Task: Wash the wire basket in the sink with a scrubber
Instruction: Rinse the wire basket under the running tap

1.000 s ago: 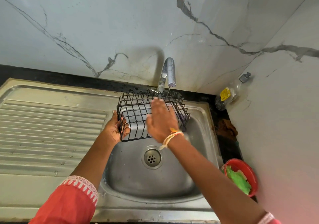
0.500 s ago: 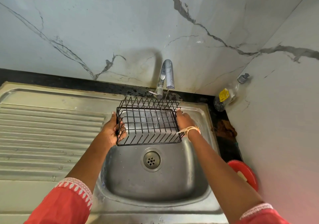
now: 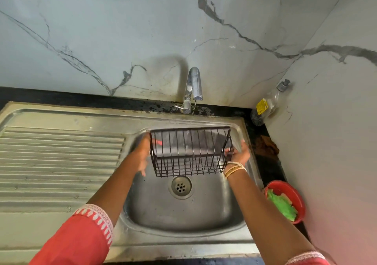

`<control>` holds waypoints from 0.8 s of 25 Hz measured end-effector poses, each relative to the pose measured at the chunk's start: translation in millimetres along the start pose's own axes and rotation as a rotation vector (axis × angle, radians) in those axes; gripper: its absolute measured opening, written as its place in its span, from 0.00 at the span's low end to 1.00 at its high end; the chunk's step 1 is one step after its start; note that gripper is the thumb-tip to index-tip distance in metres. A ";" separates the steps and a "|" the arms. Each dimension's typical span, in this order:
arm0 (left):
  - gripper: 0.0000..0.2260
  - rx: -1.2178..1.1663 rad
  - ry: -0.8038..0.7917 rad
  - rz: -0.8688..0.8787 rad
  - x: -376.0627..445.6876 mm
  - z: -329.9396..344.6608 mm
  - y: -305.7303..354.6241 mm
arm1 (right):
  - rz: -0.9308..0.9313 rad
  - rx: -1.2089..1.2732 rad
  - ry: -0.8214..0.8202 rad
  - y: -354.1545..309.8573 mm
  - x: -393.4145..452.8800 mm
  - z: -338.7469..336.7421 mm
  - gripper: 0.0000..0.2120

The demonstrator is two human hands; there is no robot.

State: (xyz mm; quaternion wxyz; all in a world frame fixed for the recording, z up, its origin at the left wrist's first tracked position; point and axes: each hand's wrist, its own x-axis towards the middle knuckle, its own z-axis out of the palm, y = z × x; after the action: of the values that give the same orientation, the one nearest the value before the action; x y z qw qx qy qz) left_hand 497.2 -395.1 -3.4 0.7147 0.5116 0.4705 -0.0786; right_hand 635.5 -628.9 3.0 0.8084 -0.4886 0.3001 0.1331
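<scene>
The black wire basket (image 3: pixel 190 151) is held tipped over the sink (image 3: pixel 183 213) between the person's two hands, above the drain (image 3: pixel 181 186) and under the tap (image 3: pixel 193 89), from which a thin stream of water falls toward its far rim; the left hand (image 3: pixel 143 154) lies against the basket's left end with blurred fingers reaching past the near edge, and whether they curl round the wire cannot be told; the right hand (image 3: pixel 238 154) grasps the right end, fingers hooked on the wires, with bangles (image 3: pixel 234 169) on its wrist; left of the left hand runs the ribbed draining board (image 3: pixel 61 162); right of the right hand, near the forearm, a red bowl (image 3: pixel 295 193) holds a green scrubber (image 3: pixel 282 205); beyond that hand a clear soap bottle (image 3: pixel 267 105) leans in the marble corner.
</scene>
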 end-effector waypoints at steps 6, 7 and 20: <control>0.14 -0.364 -0.193 -0.082 -25.2 -2.3 -23.6 | 0.061 -0.112 -0.221 -0.7 -10.9 -22.7 0.08; 0.15 -0.422 -0.168 0.017 -23.4 -1.8 -27.0 | 0.140 -0.191 -0.265 -2.4 -12.8 -27.0 0.13; 0.07 -0.041 -0.042 0.055 -45.0 -1.1 -15.8 | -0.030 -0.711 -0.445 -19.1 -29.1 -25.0 0.29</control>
State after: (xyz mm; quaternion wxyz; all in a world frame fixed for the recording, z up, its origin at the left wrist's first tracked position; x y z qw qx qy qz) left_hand 462.6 -418.2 20.0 0.7367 0.5078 0.4425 -0.0602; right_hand 613.4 -657.7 25.9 0.6364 -0.7008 0.0464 0.3188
